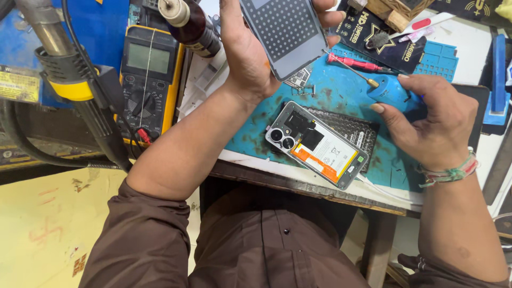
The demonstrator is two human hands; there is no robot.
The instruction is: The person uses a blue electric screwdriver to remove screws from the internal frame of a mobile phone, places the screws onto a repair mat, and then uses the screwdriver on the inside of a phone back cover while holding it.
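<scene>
My left hand (250,50) holds up a grey phone back cover (285,34) with a dotted inner face, above the bench. My right hand (434,125) rests on a blue tool (392,92) lying on the blue work mat (341,88), fingers curled over it. Between my hands an opened phone (317,144) lies face down on the mat, showing its white and orange battery and two camera lenses. A dark mesh sheet (357,128) lies under its far side.
A red-handled screwdriver (354,64) lies on the mat behind the phone. A yellow multimeter (149,74) stands at the left, next to a hot-air wand and cable (80,90). A brown bottle (189,24), black packets (381,42) and a blue holder (498,80) crowd the back.
</scene>
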